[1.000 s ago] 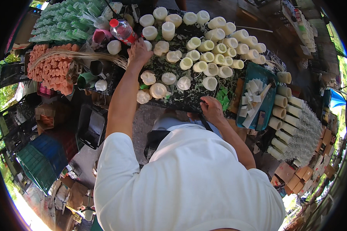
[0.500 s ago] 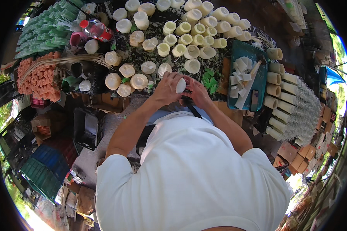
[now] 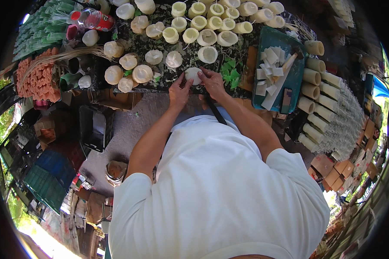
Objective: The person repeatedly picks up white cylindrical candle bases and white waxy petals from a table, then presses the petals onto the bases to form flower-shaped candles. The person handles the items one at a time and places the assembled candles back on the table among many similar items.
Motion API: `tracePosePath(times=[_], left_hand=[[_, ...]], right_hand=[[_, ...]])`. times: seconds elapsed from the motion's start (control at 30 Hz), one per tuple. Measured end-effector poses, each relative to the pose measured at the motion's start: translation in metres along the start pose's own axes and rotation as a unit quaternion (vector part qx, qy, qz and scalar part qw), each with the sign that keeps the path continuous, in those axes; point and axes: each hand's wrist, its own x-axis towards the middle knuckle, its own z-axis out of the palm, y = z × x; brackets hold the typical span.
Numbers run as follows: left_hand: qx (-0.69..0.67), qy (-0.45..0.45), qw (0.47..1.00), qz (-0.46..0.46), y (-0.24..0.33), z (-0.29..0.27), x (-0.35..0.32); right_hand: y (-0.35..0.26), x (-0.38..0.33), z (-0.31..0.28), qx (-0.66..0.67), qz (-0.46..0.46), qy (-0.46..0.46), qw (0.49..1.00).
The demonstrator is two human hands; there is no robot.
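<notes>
At the front edge of the dark speckled table [image 3: 188, 52], a round white wax candle [image 3: 193, 76] sits between my hands. My left hand [image 3: 180, 91] has its thumb and fingers against the candle's left side. From the right, the thumb and fingers of my right hand [image 3: 212, 83] press on it. Its underside is hidden, so I cannot tell whether it rests on the table. Just beyond stand a white wax cup [image 3: 208, 55] and a scalloped white candle [image 3: 173, 59]. Left of them are several cream candles [image 3: 142, 74].
Pale green candles with wicks [image 3: 199, 23] fill the back. At right lies a teal tray [image 3: 258, 93] with white wax pieces [image 3: 271, 58], beside stacked tubes [image 3: 310, 90]. Green leaves [image 3: 230, 73] lie near my right hand. A red-capped bottle [image 3: 97, 19] and coral bundles [image 3: 36, 77] are at left.
My hands have moved apart slightly and forward to the table edge with the candle, which now shows its round face upward. The view has shifted, so the table's things appear higher.
</notes>
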Motion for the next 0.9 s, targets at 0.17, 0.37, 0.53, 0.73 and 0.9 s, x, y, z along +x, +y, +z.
tracePosePath(times=[0.17, 0.37, 0.53, 0.73, 0.9], left_hand=[[-0.143, 0.105, 0.984, -0.01, -0.021, 0.013, 0.009], [0.236, 0.141, 0.942, 0.191, -0.02, 0.01, 0.0], [-0.092, 0.188, 0.977, 0.045, -0.031, 0.028, 0.008], [0.133, 0.206, 0.969, 0.019, -0.005, 0.025, 0.011], [0.291, 0.15, 0.933, 0.15, 0.007, 0.02, 0.001]], right_hand=[[0.014, 0.011, -0.005, -0.01, 0.039, 0.038, 0.998], [-0.006, -0.003, 0.002, -0.262, -0.305, 0.069, 0.913], [0.004, 0.01, -0.001, -0.049, -0.07, 0.016, 0.996], [0.004, 0.016, 0.0, -0.213, -0.04, 0.086, 0.972], [-0.013, 0.018, 0.015, -0.309, -0.066, 0.171, 0.933]])
